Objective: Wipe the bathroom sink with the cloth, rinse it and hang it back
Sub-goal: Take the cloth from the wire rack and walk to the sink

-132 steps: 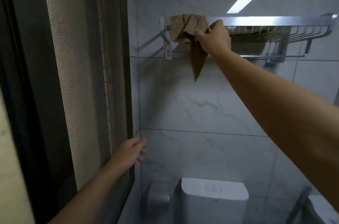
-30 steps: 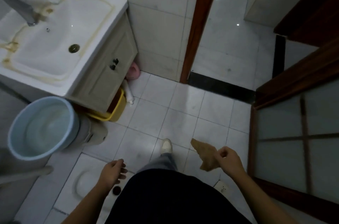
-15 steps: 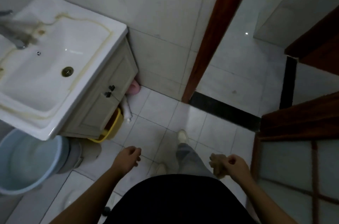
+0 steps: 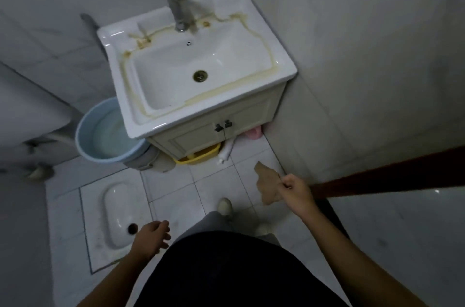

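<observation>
A white sink [image 4: 141, 95] with yellow-brown stains around its rim sits on a cream cabinet ahead of me. A metal tap [image 4: 178, 8] stands at its back, and the drain [image 4: 200, 76] is in the basin's middle. My right hand [image 4: 294, 193] is closed on a brown cloth [image 4: 268, 184], which hangs low over the floor, well in front of the sink's right corner. My left hand [image 4: 151, 237] hangs low at the left with loose fingers and holds nothing.
A light blue bucket [image 4: 85, 138] stands left of the cabinet. A squat toilet pan [image 4: 117, 216] is set in the floor at the lower left. A yellow basin [image 4: 198, 157] and a pink item [image 4: 253, 133] lie under the cabinet. A brown door frame [image 4: 390, 173] runs along the right.
My view has turned from the rack, where my right hand took the cloth, down and round to face the sink. The cloth now hangs unfolded from my right hand.
</observation>
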The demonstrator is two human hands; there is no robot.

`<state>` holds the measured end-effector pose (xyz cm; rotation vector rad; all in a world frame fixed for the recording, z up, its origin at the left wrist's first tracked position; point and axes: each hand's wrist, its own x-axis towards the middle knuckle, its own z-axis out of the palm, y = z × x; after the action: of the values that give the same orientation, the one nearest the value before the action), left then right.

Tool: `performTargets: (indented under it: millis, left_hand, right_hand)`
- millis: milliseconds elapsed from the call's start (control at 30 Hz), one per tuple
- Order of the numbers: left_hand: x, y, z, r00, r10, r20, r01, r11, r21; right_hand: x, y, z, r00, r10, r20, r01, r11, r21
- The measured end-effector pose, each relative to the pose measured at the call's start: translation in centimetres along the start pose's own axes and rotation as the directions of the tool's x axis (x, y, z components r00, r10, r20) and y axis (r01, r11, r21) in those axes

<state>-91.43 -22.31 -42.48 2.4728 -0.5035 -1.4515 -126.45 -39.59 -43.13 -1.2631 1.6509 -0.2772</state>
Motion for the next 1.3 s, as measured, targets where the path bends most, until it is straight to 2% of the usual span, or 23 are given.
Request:
performTargets:
  millis: [133, 333, 500, 600, 700, 767, 833, 967, 1067, 1133, 1300]
  left_hand:
    - [1.4, 1.2, -0.1, 0.999, -0.012, -0.04, 0.009, 0.997, -0.076]
    - [5.6, 7.4, -0.7, 1.0, 0.007, 0.011, -0.005, 0.988, -0.153]
    - [8.7, 15.6, -1.5, 0.987, 0.146, 0.061, -0.14, 0.986, -0.086]
    - [10.0, 19.9, -2.2, 0.975, 0.213, 0.063, -0.208, 0.974, -0.085]
    - [10.9, 22.9, -3.0, 0.971, 0.236, 0.038, -0.23, 0.966, -0.118]
    - [11.5, 24.0, -3.4, 0.974, 0.227, 0.002, -0.225, 0.964, -0.14]
    - [11.6, 24.5, -3.9, 0.98, 0.193, -0.047, -0.198, 0.964, -0.176]
    - [10.3, 25.3, -4.3, 0.98, 0.142, -0.137, -0.172, 0.955, -0.242]
    - [9.6, 25.7, -4.7, 0.967, 0.126, -0.22, -0.188, 0.937, -0.293]
    - [9.2, 25.9, -5.4, 0.958, 0.085, -0.272, -0.177, 0.926, -0.332]
    - [9.2, 26.4, -8.1, 0.913, 0.091, -0.397, -0.213, 0.937, -0.276]
  right_hand:
    - [4.0, -2.8, -0.4, 0.999, -0.025, 0.031, 0.027, 0.997, -0.071]
    - [6.8, -2.5, -2.1, 0.997, 0.083, 0.004, -0.081, 0.985, -0.153]
    - [8.6, -2.6, -3.9, 0.972, 0.214, -0.094, -0.222, 0.971, -0.09]
    - [10.9, -4.1, -4.9, 0.974, 0.195, -0.117, -0.205, 0.976, -0.076]
    - [13.5, -7.6, -5.2, 0.984, 0.178, 0.003, -0.177, 0.983, -0.057]
    - [16.1, -10.8, -5.2, 0.989, 0.111, 0.096, -0.1, 0.989, -0.11]
    - [18.7, -14.9, -4.9, 0.968, 0.03, 0.25, 0.01, 0.987, -0.158]
    - [22.2, -23.9, -3.4, 0.833, -0.062, 0.55, 0.241, 0.935, -0.261]
    - [23.0, -30.3, -2.0, 0.71, -0.105, 0.697, 0.332, 0.922, -0.199]
    - [23.0, -33.8, -0.9, 0.65, -0.138, 0.748, 0.354, 0.925, -0.137]
    - [22.3, -39.3, 1.3, 0.619, -0.246, 0.746, 0.401, 0.915, -0.031]
